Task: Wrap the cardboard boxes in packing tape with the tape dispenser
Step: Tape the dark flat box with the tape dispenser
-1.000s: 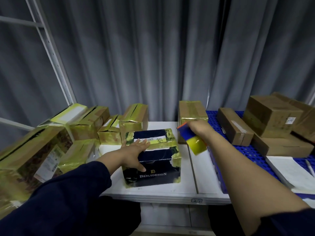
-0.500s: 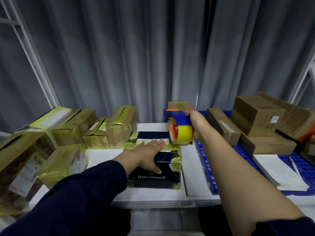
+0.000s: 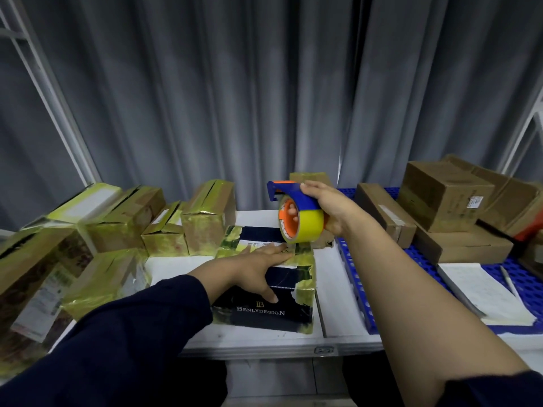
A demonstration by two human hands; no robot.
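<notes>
Curled round the blue frame, your right hand holds the tape dispenser over the far right corner of the dark box on the white table, with the roll seemingly touching the box top. Your left hand lies flat on that top, fingers straight. By the look of it you're starting a strip: press down, then draw across. The cutter end points left, and the dispenser's length runs left-right.

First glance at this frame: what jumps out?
The right hand grips a blue-and-orange tape dispenser with a yellow roll, held over the far end of the dark box on the table. The left hand lies flat on that box. Yellow-taped boxes crowd the left.
</notes>
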